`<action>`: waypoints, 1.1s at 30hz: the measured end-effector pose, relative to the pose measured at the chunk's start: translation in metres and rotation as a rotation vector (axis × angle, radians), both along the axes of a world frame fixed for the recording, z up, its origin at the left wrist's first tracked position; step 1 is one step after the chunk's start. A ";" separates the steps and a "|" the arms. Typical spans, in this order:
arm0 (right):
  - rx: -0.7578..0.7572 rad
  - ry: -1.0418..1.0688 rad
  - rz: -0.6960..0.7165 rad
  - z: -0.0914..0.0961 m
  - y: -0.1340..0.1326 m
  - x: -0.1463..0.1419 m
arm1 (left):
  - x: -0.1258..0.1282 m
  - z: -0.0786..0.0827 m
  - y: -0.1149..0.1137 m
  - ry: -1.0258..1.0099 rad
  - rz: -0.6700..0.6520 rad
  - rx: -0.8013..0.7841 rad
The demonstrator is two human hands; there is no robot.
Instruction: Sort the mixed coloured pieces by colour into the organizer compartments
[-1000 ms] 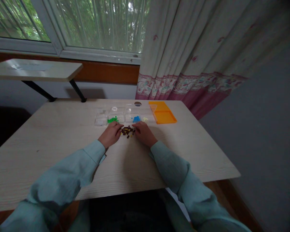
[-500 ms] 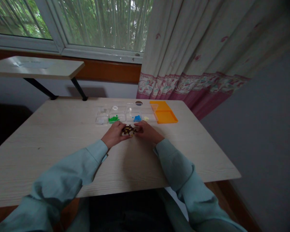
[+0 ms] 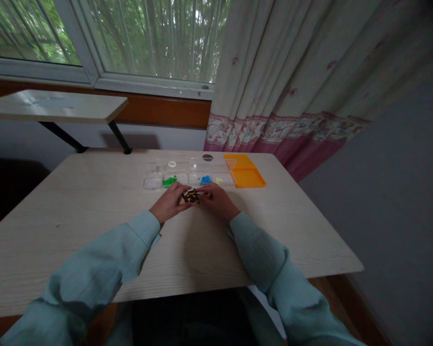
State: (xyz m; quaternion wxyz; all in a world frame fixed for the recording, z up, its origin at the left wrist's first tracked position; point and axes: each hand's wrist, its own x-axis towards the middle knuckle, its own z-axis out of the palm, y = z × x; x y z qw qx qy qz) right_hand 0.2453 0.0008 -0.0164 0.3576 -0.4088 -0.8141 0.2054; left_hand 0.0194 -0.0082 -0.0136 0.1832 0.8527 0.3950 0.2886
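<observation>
A small heap of dark brown and yellow beads [image 3: 190,195] lies on the pale wooden table [image 3: 94,202]. My left hand [image 3: 171,201] cups the heap from the left, fingers curled against it. My right hand [image 3: 215,200] presses in from the right, fingers curled too. Both hands touch the beads and squeeze them into a tight pile. Just beyond the hands stands a clear compartment box [image 3: 187,174] with green beads [image 3: 169,181], blue beads [image 3: 205,179] and a few pale ones [image 3: 218,180] in separate cells.
An orange lid [image 3: 244,171] lies right of the clear box. A second table [image 3: 54,105] stands at the back left under the window. A flowered curtain [image 3: 292,86] hangs at the right. The table's right edge drops off near a grey wall.
My two hands have drawn closer together, gathering the scattered brown and yellow beads into a tighter heap. The view has shifted slightly.
</observation>
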 end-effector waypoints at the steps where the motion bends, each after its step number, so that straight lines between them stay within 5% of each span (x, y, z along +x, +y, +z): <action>1: 0.025 -0.007 -0.006 -0.001 0.000 0.000 | -0.002 0.001 0.000 0.026 0.000 0.020; 9: 0.090 -0.049 -0.102 -0.007 -0.001 -0.003 | -0.012 -0.002 0.004 0.193 0.152 0.096; 23: 0.033 -0.108 -0.125 -0.007 0.000 -0.007 | -0.004 -0.008 0.002 0.128 0.072 0.096; 33: 0.162 -0.220 -0.138 -0.001 -0.001 -0.024 | -0.004 -0.005 -0.001 0.076 0.064 0.070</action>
